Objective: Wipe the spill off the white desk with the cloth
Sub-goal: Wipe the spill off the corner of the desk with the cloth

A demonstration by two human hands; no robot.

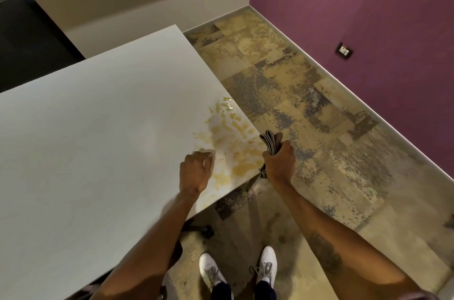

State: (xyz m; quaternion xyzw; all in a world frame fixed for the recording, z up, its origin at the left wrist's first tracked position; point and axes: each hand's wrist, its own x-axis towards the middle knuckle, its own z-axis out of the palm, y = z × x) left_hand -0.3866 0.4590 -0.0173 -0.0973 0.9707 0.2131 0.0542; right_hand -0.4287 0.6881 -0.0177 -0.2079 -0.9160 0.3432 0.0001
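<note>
yellow spill (231,142) lay near the desk (98,127) right edge; right hand (278,164) clenched a folded cloth (270,141) just beyond it; left hand (195,172), fingers curled together, rested beside the spill.

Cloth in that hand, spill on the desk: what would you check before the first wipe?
1. Cloth gripped: ok, bunched in the right hand.
2. Cloth on the spill: not ok, it is held off the desk edge.
3. Left hand clear of the wiping path: not ok, its fist rests at the spill's edge.
4. Spill away from the edge: not ok, it reaches the white desk edge.
5. Cloth dry or wet: cannot tell.
</note>
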